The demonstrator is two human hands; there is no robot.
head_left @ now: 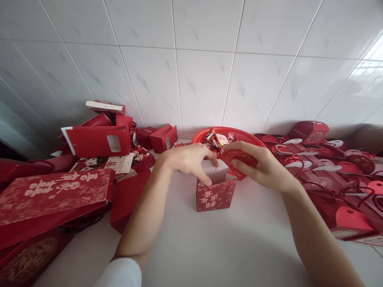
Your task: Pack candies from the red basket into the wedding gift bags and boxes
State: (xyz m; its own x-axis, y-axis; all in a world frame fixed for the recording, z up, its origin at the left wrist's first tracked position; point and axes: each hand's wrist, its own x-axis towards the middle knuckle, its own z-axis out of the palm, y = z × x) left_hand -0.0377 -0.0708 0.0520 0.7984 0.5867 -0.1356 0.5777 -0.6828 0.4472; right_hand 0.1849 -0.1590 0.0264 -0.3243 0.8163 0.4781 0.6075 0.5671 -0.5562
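"Glancing over, why split that smooth white tabletop [227, 243]?"

"Heaped red cardboard boxes [92, 140] left, close-packed red boxes with cord handles [326, 165] right: probably leaving a lane. The round orange-red plastic basket [247, 136] of wrapped sweets [213, 139] sits behind, likely for reach."

"And the open-topped red paper box [215, 196]?"

"Upright in front of the basket. The left hand [188, 161] spreads over its mouth, thumb at the near rim, seemingly steadying it; the right hand [263, 165] pinches a glossy red packet [243, 159] beside it."

"Room?"

"Toward us; piles bound both sides."
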